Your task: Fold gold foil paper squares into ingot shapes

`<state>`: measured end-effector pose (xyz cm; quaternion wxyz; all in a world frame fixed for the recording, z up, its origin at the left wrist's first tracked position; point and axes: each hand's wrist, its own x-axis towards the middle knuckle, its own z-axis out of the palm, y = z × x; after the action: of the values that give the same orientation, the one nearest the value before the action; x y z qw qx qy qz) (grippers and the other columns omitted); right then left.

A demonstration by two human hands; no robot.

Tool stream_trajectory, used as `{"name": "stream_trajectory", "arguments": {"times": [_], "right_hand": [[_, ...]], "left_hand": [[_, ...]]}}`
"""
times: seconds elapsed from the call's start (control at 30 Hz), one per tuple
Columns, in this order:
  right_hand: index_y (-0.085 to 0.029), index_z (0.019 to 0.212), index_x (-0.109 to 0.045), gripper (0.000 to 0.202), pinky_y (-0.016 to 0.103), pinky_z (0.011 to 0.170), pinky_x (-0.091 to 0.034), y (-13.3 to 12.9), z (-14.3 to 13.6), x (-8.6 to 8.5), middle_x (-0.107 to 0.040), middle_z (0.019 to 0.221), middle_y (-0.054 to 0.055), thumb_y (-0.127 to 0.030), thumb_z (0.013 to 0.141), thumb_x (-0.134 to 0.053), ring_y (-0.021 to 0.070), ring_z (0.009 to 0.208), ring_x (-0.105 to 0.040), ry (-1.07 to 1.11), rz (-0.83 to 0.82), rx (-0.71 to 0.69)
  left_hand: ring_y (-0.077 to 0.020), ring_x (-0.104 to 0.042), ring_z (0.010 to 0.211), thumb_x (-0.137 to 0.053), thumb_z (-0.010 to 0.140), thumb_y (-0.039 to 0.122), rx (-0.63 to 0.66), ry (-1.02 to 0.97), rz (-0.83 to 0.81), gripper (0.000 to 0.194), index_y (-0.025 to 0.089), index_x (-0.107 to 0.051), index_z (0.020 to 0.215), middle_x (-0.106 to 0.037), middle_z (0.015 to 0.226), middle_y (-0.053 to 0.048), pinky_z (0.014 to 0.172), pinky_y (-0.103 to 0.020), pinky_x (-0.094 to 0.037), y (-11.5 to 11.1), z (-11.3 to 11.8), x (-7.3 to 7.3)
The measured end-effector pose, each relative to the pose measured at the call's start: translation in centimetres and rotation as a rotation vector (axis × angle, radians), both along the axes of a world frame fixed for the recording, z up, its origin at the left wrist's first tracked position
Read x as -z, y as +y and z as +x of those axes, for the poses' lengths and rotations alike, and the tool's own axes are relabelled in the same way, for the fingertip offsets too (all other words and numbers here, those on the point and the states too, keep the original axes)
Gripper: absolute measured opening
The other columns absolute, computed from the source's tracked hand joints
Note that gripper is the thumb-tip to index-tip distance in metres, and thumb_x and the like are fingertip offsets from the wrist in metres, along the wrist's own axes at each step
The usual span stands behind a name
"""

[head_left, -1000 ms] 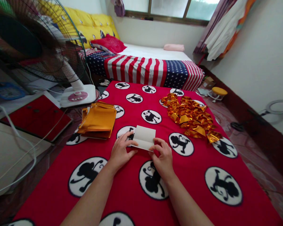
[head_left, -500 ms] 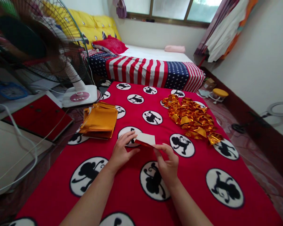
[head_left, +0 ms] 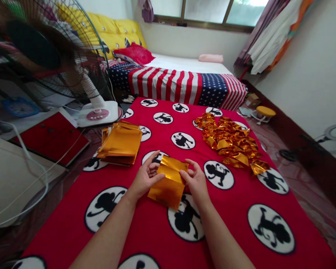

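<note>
Flipped over since half a second ago, when it showed us white, the sheet now turns its shiny gold side up, creased across and held between our two hands over the red cloth. Our left hand pinches its left edge, thumb on top, while our right hand pinches the upper right edge between thumb and fingers. Beyond them we have the gold stack on the left and the folded gold pieces on the right, both resting on the cloth.
</note>
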<state>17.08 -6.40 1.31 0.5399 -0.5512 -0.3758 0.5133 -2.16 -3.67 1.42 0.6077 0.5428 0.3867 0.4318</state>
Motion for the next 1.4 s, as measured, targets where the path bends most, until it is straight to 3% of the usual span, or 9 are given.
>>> {"name": "stream_trajectory", "arguments": {"times": [0.1, 0.2, 0.3, 0.4, 0.5, 0.73, 1.03, 1.17, 1.4], "right_hand": [[-0.020, 0.120, -0.049, 0.051, 0.018, 0.041, -0.032, -0.1, 0.1, 0.4, -0.051, 0.057, -0.010, -0.036, 0.076, -0.069, 0.0085, 0.044, -0.045, -0.009, 0.057, 0.007], [-0.022, 0.121, -0.051, 0.048, 0.019, 0.046, -0.037, -0.4, -0.2, 0.5, -0.053, 0.065, -0.008, -0.034, 0.078, -0.069, 0.0094, 0.052, -0.050, -0.030, 0.141, 0.035], [-0.025, 0.122, -0.052, 0.046, 0.022, 0.056, -0.046, -0.5, -0.4, 0.7, -0.061, 0.081, -0.003, -0.032, 0.079, -0.068, 0.0119, 0.065, -0.059, -0.041, 0.186, 0.046], [-0.023, 0.106, -0.060, 0.026, 0.025, 0.063, -0.049, 0.1, -0.1, 1.1, -0.063, 0.083, -0.001, -0.032, 0.082, -0.065, 0.0133, 0.069, -0.061, -0.064, 0.223, 0.061], [-0.020, 0.088, -0.066, 0.015, 0.025, 0.062, -0.048, 1.3, 0.5, 1.4, -0.064, 0.077, 0.000, -0.033, 0.080, -0.066, 0.0135, 0.065, -0.059, -0.148, 0.244, 0.049], [-0.020, 0.094, -0.067, 0.029, 0.031, 0.067, -0.054, 3.2, 1.4, 1.5, -0.070, 0.080, 0.002, -0.039, 0.072, -0.074, 0.0188, 0.071, -0.066, -0.060, 0.164, -0.024], [-0.024, 0.112, -0.069, 0.037, 0.036, 0.091, -0.052, 3.1, 2.0, 1.3, -0.065, 0.110, 0.005, -0.036, 0.077, -0.071, 0.0222, 0.105, -0.063, -0.200, 0.318, -0.121], [-0.024, 0.117, -0.068, 0.043, 0.039, 0.094, -0.052, 3.0, 2.0, 1.0, -0.065, 0.115, 0.006, -0.038, 0.076, -0.072, 0.0240, 0.109, -0.062, -0.137, 0.313, -0.099], [-0.025, 0.105, -0.072, 0.037, 0.036, 0.090, -0.055, 2.8, 1.9, 1.2, -0.065, 0.111, 0.004, -0.032, 0.070, -0.079, 0.0227, 0.105, -0.065, -0.011, 0.291, -0.180]], "left_hand": [[-0.0209, -0.069, 0.098, -0.074, 0.073, 0.032, 0.009, 0.078, 0.010, 0.070, 0.018, -0.052, 0.138, -0.072, 0.106, -0.009, 0.087, -0.031, -0.053, 0.3, 0.4, 0.3], [-0.0242, -0.068, 0.101, -0.074, 0.072, 0.029, -0.089, 0.136, 0.053, 0.045, 0.015, -0.070, 0.114, -0.073, 0.109, -0.010, 0.090, -0.034, -0.053, 0.6, 0.8, 1.1], [-0.0239, -0.070, 0.090, -0.073, 0.072, 0.031, -0.239, 0.176, 0.043, 0.033, 0.015, -0.075, 0.101, -0.076, 0.100, -0.010, 0.079, -0.032, -0.056, 0.7, 1.6, 1.7], [-0.0222, -0.070, 0.083, -0.071, 0.073, 0.032, -0.324, 0.147, 0.000, 0.027, 0.014, -0.076, 0.093, -0.076, 0.093, -0.009, 0.072, -0.029, -0.056, 0.8, 2.8, 1.8], [-0.0217, -0.070, 0.083, -0.073, 0.071, 0.031, -0.214, 0.132, -0.024, 0.029, 0.014, -0.076, 0.094, -0.076, 0.095, -0.009, 0.070, -0.028, -0.056, 1.6, 4.0, 1.5], [-0.0242, -0.070, 0.094, -0.072, 0.070, 0.027, -0.182, 0.184, 0.127, 0.034, 0.015, -0.074, 0.102, -0.074, 0.104, -0.010, 0.082, -0.033, -0.056, 4.4, 4.6, 1.4], [-0.0247, -0.066, 0.105, -0.069, 0.075, 0.023, -0.103, 0.227, 0.250, 0.042, 0.015, -0.069, 0.116, -0.071, 0.114, -0.011, 0.095, -0.037, -0.052, 3.9, 3.4, 1.5], [-0.0247, -0.064, 0.109, -0.071, 0.073, 0.022, -0.109, 0.294, 0.325, 0.048, 0.018, -0.067, 0.120, -0.069, 0.118, -0.010, 0.099, -0.039, -0.049, 4.1, 3.3, 1.6], [-0.0258, -0.065, 0.110, -0.071, 0.073, 0.025, -0.092, 0.213, 0.229, 0.061, 0.017, -0.058, 0.132, -0.066, 0.126, -0.011, 0.097, -0.036, -0.051, 4.0, 3.3, 2.1]]}}
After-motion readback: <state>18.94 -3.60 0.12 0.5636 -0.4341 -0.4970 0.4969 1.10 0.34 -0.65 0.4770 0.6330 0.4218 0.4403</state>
